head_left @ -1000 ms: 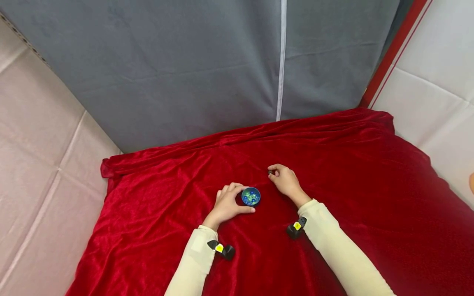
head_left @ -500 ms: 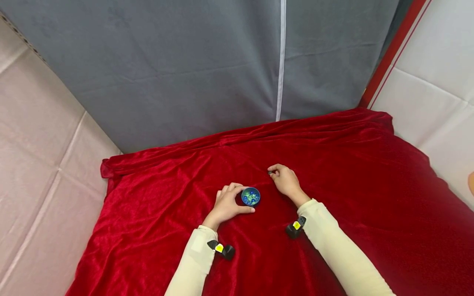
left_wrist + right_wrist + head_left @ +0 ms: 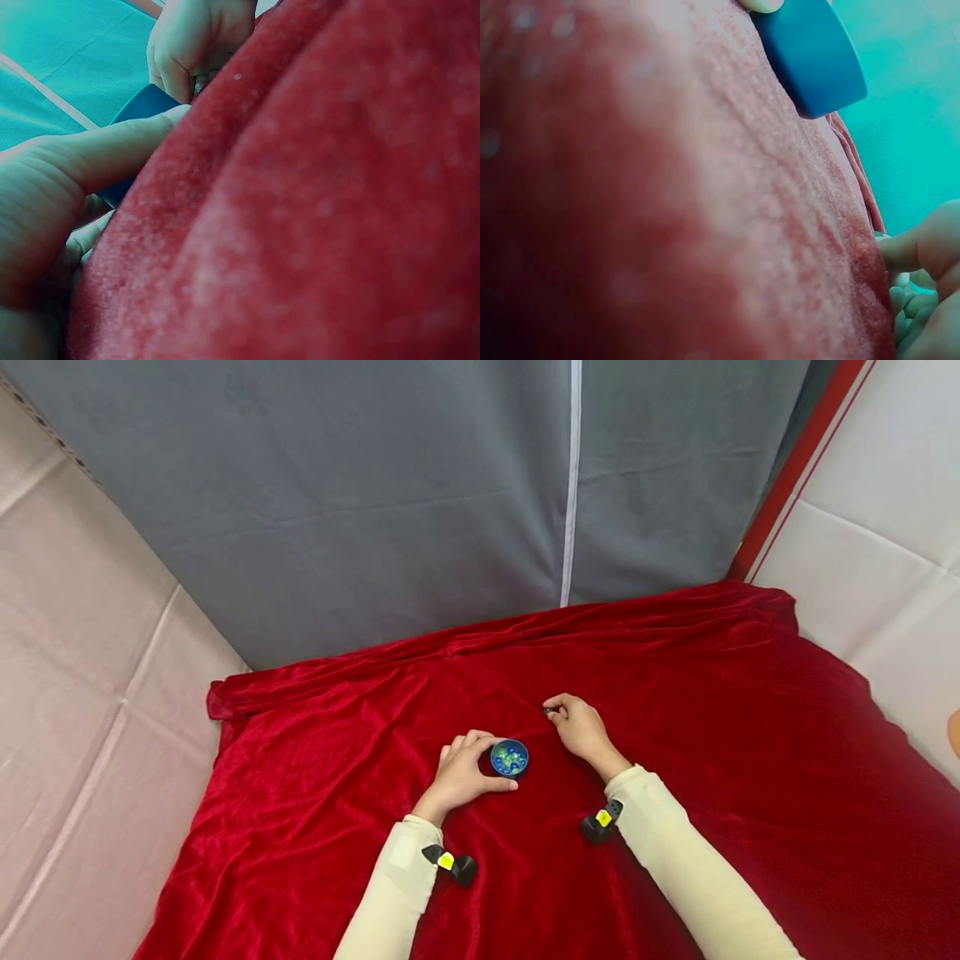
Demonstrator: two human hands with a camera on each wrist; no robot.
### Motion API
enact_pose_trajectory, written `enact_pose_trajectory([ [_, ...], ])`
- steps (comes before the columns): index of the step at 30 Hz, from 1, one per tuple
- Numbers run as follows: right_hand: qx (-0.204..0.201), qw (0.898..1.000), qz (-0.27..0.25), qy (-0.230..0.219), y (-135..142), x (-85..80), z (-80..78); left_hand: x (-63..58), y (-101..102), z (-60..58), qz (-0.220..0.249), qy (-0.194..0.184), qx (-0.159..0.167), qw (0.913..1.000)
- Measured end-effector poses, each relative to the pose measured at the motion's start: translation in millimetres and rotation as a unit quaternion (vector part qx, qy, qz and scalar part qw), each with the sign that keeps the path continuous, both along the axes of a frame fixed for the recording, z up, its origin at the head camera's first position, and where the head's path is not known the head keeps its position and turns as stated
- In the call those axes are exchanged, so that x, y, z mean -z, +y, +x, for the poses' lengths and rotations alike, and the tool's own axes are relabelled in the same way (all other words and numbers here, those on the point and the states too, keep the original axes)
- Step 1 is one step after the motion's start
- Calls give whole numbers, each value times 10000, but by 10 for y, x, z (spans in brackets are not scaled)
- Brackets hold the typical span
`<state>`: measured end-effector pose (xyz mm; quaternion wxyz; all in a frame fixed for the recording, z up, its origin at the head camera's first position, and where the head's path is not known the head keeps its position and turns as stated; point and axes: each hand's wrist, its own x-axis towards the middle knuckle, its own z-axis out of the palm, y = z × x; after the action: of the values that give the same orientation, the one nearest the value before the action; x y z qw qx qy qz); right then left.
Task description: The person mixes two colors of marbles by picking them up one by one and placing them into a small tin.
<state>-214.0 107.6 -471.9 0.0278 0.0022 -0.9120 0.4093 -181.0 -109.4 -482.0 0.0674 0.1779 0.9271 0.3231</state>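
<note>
A small blue bowl (image 3: 511,776) holds several blue and green glass marbles (image 3: 512,760). My left hand (image 3: 459,777) grips the bowl from its left, thumb on the near side and index finger on the far side. In the right wrist view the bowl's smooth outer wall (image 3: 817,60) shows, with a fingertip at its edge. To the right and a little farther off, my right hand (image 3: 583,727) pinches a small dark marble (image 3: 547,711) between thumb and fingers, low over the cloth. Its fingers cover most of that marble.
Wrinkled red velvet cloth (image 3: 360,827) covers the table, bunched along the back edge. Behind it hangs a grey curtain (image 3: 375,527). Pale panels stand at the left (image 3: 67,693) and right (image 3: 892,527). Each sleeve has a black wrist camera strapped on.
Both hands and the bowl keep their places. The fingers of the right hand have closed slightly further over the small marble, which shows less now.
</note>
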Motion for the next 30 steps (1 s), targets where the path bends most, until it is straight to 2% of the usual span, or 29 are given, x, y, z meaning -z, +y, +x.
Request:
enact_pose_trajectory([
  [15,-199,9989,-416,-85,12,-49,53,-13,13,-19,-61,67,125,9999],
  [30,-711,9943,-754,-232,-136,-188,249,-9,-6,-12,-70,65,55,9999],
])
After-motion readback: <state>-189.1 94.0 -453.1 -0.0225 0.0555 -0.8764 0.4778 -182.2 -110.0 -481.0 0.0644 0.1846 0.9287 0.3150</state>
